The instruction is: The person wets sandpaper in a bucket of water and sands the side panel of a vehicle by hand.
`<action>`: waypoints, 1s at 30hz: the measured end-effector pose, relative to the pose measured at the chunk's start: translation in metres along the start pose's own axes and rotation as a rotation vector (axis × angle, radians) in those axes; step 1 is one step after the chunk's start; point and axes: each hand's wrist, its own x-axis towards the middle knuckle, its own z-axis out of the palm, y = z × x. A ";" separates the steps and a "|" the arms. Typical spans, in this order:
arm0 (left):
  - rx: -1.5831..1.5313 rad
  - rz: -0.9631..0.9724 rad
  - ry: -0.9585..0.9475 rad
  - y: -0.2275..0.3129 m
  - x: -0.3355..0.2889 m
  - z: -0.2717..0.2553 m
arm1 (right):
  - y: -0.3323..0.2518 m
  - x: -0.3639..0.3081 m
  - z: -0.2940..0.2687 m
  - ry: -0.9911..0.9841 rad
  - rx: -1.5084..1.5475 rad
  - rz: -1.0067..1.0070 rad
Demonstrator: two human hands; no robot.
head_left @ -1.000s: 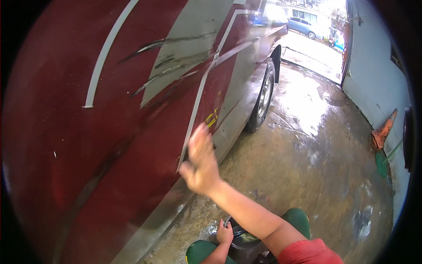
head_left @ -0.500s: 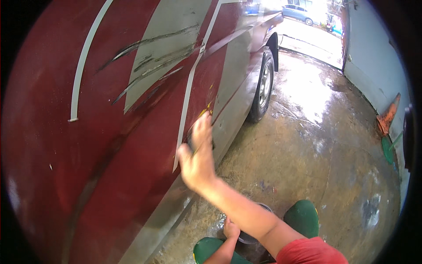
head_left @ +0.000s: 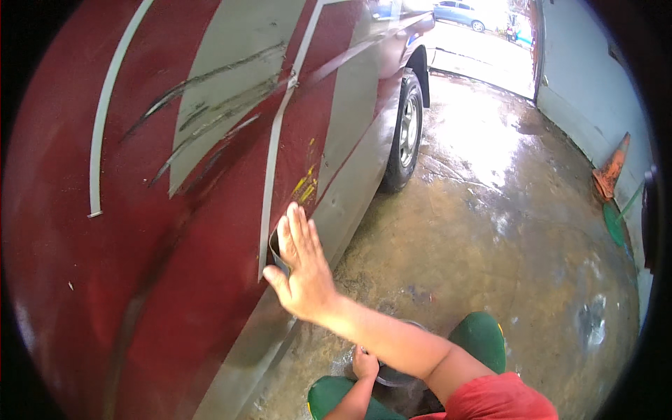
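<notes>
My right hand [head_left: 308,280] lies with its fingers stretched along the lower side of a red and grey vehicle [head_left: 217,280]. Under its palm is a thin dark sheet of sandpaper [head_left: 276,253], whose curled edge shows between thumb and fingers. Just beyond the fingertips are yellow scratches [head_left: 304,183] in the red paint. My left hand [head_left: 365,365] is closed, low between my knees, beside a dark round bucket [head_left: 399,380] partly covered by my right forearm. What the left fingers hold, if anything, is hidden.
Long dark scrapes [head_left: 210,115] cross the grey stripe. A wheel [head_left: 407,133] stands farther along the vehicle. The concrete floor [head_left: 462,238] is wet. By the right wall [head_left: 584,77] are an orange cone [head_left: 612,168] and a green round object [head_left: 613,222]. A blue car [head_left: 458,14] is outside.
My right hand has moved a little down and toward me along the panel, uncovering more of the yellow scratches. The left hand stays beside the bucket. The view has shifted slightly.
</notes>
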 end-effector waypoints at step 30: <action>-0.162 -0.218 0.092 -0.005 0.004 -0.004 | 0.048 0.017 -0.067 -0.301 -0.021 0.320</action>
